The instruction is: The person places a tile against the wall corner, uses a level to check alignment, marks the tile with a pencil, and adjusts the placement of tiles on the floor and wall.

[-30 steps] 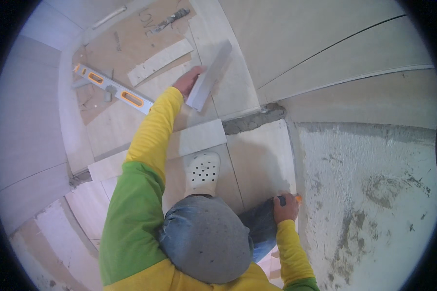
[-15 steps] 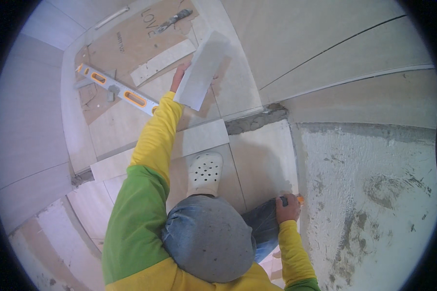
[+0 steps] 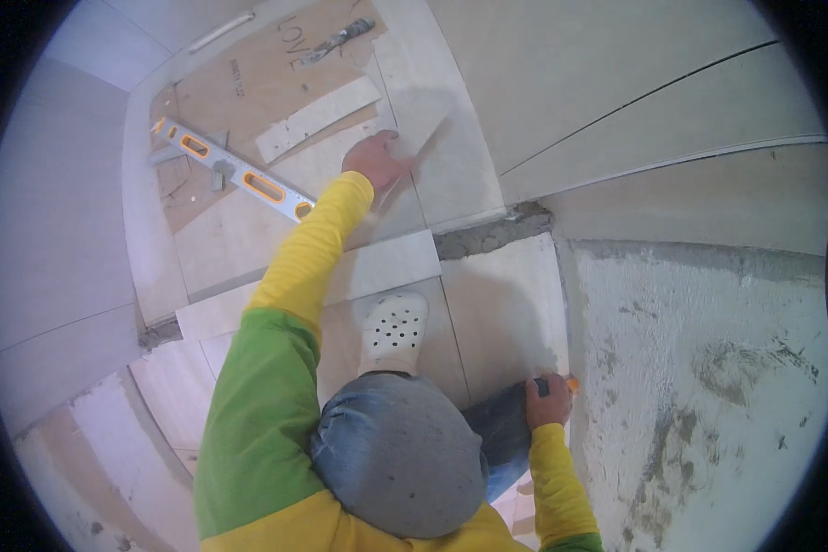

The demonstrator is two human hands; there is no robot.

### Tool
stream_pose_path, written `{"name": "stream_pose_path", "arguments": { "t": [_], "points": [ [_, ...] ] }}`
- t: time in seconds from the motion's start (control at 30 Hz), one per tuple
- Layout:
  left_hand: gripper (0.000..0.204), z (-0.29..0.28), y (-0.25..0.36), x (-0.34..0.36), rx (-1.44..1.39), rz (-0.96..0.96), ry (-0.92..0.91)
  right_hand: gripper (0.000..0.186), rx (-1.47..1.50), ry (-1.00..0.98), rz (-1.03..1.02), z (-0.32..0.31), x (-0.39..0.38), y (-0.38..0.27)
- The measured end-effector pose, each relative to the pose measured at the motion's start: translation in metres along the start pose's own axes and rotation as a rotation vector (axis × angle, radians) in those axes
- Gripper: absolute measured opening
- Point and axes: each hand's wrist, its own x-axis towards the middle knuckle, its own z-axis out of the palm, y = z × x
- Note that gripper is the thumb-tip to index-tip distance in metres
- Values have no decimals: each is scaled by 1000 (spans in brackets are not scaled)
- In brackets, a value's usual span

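My left hand (image 3: 374, 161), stretched far out, grips a narrow cut tile strip (image 3: 431, 142), now turned nearly edge-on so that only a thin sliver shows. Low at the right, my right hand (image 3: 549, 401) is closed around a small black-and-orange tool (image 3: 573, 384); most of it is hidden in the fist, so its kind is unclear. A spirit level (image 3: 234, 175) with orange-rimmed openings lies just left of my left hand. Close by rests another cut tile strip (image 3: 317, 118) on brown cardboard (image 3: 248, 101).
A pale clog (image 3: 396, 327) on my foot stands on the tiles, before a loose-looking tile strip (image 3: 391, 267) along the step. Rough mortar (image 3: 494, 232) fills a gap at the wall. A dirty tool (image 3: 339, 41) lies on the far cardboard. Unfinished whitish wall (image 3: 699, 386) rises at right.
My left hand has turned the tile strip from showing its broad face to nearly edge-on, so the back of the hand now shows. My right hand keeps its grip, hardly moved.
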Motion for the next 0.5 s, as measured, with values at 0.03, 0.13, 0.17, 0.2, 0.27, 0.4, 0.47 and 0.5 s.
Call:
{"name": "stream_pose_path", "arguments": {
  "t": [0.03, 0.13, 0.17, 0.2, 0.27, 0.4, 0.47, 0.5],
  "points": [
    [70, 1, 3, -2, 162, 24, -7, 36, -9, -5, 11, -1, 0, 0],
    [77, 9, 7, 1, 311, 64, 6, 36, -21, 54, -42, 4, 2, 5],
    [77, 11, 11, -1, 310, 64, 3, 36, -23, 52, -40, 3, 1, 5],
    [77, 13, 15, -2, 334, 76, -12, 39, -6, 12, -4, 1, 2, 4],
    [76, 14, 15, -5, 365, 67, -25, 42, 11, -44, 17, 0, 3, 2],
    [73, 16, 1, -7, 440, 66, -45, 36, 65, -48, -36, 2, 5, 0],
    [71, 26, -6, -7, 427, 71, -26, 35, 72, -53, -38, 5, 3, 2],
    [69, 27, -11, -9, 395, 91, 43, 34, 63, -40, -48, 6, 3, 3]
  ]
}}
